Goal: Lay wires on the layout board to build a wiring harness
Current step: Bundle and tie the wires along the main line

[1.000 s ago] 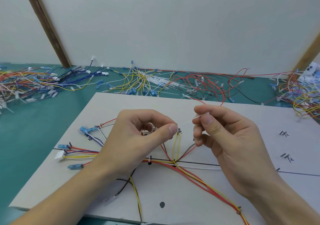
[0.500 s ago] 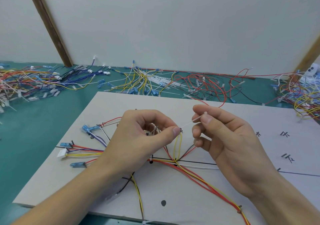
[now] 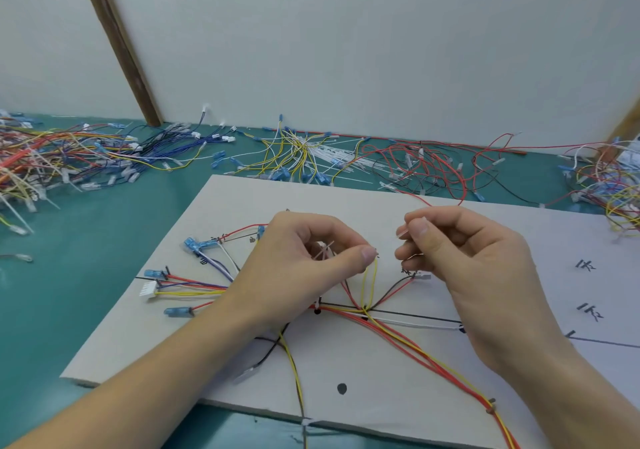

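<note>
Both hands, left hand [image 3: 304, 261] and right hand [image 3: 464, 258], hover curled above the layout board [image 3: 398, 372].

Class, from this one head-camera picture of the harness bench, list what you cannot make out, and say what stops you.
- What the left hand pinches above the yellow wires: head view, hidden by its own fingers.
- The thin pale piece in the right hand: too small and blurred to name.
- Handwritten marks on the layout board: too small to read.
- The wire heap at far right: cut by the frame edge.
</note>
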`<state>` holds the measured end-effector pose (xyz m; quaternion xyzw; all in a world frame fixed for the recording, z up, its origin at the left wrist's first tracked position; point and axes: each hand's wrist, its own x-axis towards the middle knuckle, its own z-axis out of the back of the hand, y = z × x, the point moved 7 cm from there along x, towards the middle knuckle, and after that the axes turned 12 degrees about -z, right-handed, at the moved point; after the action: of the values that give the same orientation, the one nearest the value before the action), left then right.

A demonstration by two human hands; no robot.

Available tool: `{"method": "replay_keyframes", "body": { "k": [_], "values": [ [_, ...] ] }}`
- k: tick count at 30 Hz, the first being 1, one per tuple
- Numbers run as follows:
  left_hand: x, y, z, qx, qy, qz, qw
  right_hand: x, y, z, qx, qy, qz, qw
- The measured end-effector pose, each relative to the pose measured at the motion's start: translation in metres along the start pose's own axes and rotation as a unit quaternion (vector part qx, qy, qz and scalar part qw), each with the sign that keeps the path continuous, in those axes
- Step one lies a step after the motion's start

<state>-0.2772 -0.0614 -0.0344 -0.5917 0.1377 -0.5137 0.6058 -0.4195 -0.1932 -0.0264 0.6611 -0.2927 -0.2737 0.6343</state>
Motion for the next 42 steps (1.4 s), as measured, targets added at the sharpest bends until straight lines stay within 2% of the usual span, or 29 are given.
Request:
{"method": "replay_keyframes", "body": {
  "k": [8,13,18,26,32,38,42],
  "values": [
    [0.002,0.002,0.005,-0.007,-0.032,-0.005,0.999,0.017,0.014,0.006,-0.114,0.02,-0.045,0.992],
    [0.002,0.0,0.003,-0.013,-0.027,-0.013,0.999,0.026,0.009,0.002,-0.126,0.013,-0.05,0.991],
    [0.002,-0.001,0.005,-0.021,-0.039,-0.017,0.999,0.027,-0.005,-0.001,-0.154,-0.008,-0.031,0.988],
    [0.002,-0.008,0.005,-0.027,-0.052,-0.051,0.997,0.022,-0.009,-0.007,-0.19,0.002,-0.011,0.982],
    [0.001,-0.013,0.009,0.019,-0.066,-0.069,0.995,0.019,-0.01,-0.015,-0.242,0.039,0.013,0.97],
    [-0.003,-0.028,0.008,0.103,-0.053,-0.133,0.984,0.016,-0.013,-0.022,-0.281,0.077,0.024,0.956],
    [-0.003,-0.042,0.004,0.191,0.002,-0.186,0.964,0.015,-0.013,-0.024,-0.289,0.099,0.028,0.952]
  ]
}}
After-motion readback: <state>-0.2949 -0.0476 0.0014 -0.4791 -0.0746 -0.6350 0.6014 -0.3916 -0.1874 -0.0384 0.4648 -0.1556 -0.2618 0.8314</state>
